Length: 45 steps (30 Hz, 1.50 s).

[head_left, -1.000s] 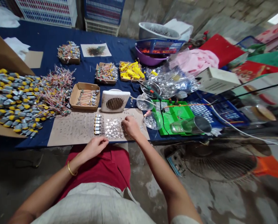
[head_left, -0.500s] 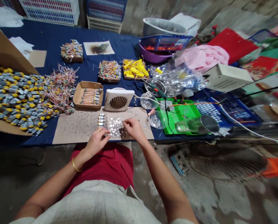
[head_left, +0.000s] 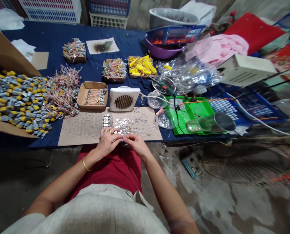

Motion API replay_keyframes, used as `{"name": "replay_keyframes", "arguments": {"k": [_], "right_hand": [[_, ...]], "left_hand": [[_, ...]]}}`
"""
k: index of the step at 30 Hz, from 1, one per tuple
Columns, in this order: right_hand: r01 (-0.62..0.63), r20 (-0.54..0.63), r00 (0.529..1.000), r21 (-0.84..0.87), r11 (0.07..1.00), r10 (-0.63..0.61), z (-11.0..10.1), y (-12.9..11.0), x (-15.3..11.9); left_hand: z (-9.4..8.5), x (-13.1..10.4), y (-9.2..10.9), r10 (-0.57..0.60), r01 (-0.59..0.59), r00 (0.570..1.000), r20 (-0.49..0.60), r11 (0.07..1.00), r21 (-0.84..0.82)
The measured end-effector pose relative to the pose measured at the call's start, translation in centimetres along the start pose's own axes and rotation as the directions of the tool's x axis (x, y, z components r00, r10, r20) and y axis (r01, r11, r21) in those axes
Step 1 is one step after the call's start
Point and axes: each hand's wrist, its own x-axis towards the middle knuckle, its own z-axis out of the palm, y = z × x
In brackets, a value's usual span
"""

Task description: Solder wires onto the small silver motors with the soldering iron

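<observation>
My left hand (head_left: 108,141) and my right hand (head_left: 136,144) meet at the front edge of a cardboard sheet (head_left: 79,128), fingertips almost touching. Both are closed in a pinch; whatever lies between the fingers is too small to make out. Just beyond them, small shiny metal pieces (head_left: 125,125) are scattered over the cardboard. A short column of small motors (head_left: 107,120) with white and yellow ends stands past my left hand. Behind the pieces is a white square fan with a dusty round grille (head_left: 123,101).
Left, a cardboard box (head_left: 15,100) spills many grey-and-yellow motors beside a heap of wired parts (head_left: 64,86). Small boxes hold wired motors (head_left: 93,97) and yellow parts (head_left: 142,66). To the right are bowls of metal pieces (head_left: 163,120), a green tray (head_left: 180,125) and a soldering iron (head_left: 166,88).
My right hand has drawn back from the metal pieces toward my left hand at the cardboard's front edge. The fingertips have come together. The view has shifted slightly.
</observation>
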Motion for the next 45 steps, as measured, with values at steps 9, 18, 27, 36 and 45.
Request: {"name": "replay_keyframes", "arguments": {"k": [9,18,27,36,45], "right_hand": [[0.149,-0.147,0.971,-0.237,0.960,-0.187,-1.8,0.3,-0.6],[0.142,-0.201,0.936,-0.532,0.835,-0.287,-5.2,1.2,-1.2],[-0.009,-0.250,0.907,-0.816,0.578,-0.339,-8.4,-2.3,6.2],[0.020,-0.134,0.938,-0.900,0.434,-0.319,-7.2,-2.0,7.0],[-0.002,-0.133,0.941,-0.922,0.387,-0.312,-7.3,-1.9,6.8]], "left_hand": [[0.7,3.6,-1.1,-0.116,0.116,0.993,-0.010,0.986,0.122],[3.0,5.9,-1.6,-0.090,0.066,0.993,0.074,0.959,0.277],[2.9,5.4,-1.8,-0.038,0.039,0.999,-0.013,0.977,0.211],[0.5,2.8,-2.4,-0.109,0.122,0.991,-0.080,0.977,0.177],[0.8,1.8,-1.8,-0.095,0.103,0.994,-0.057,0.981,0.167]]}}
